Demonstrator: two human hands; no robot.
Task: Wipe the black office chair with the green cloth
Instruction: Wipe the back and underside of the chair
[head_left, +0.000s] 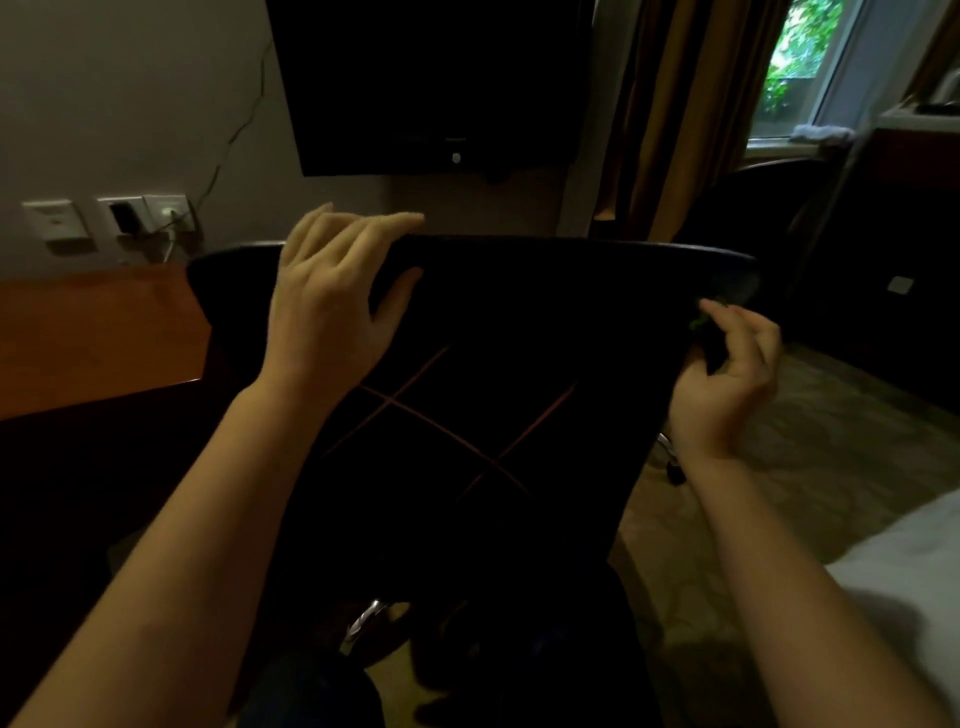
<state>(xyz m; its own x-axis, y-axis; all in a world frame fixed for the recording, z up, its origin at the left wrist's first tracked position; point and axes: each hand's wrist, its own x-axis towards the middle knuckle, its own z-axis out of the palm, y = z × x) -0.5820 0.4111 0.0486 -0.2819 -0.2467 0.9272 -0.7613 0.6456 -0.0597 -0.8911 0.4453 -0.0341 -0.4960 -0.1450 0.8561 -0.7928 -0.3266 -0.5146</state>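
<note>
The right hand is curled, fingers and thumb pinching the green cloth, which is bunched so tightly that only a scrap of green shows at the fingertips. The rest is too dark to make out, and its long axis cannot be told. The cloth is pressed against the right edge of the black office chair, just below the backrest's upper corner. The backrest stands upright with its rear face toward the camera. Its broad top edge runs left to right, and the panel narrows downward, crossed by thin orange stitch lines. The left hand lies wide and relaxed over the left part of that top edge, with fingers spread across the rim, the thumb on the rear face, and nothing in its grasp. Beyond the chair a wooden worktop sits to the left, under wall sockets. A dark television hangs above, and a curtain and window are to the right. Patterned carpet and a white bed fill the lower right.
</note>
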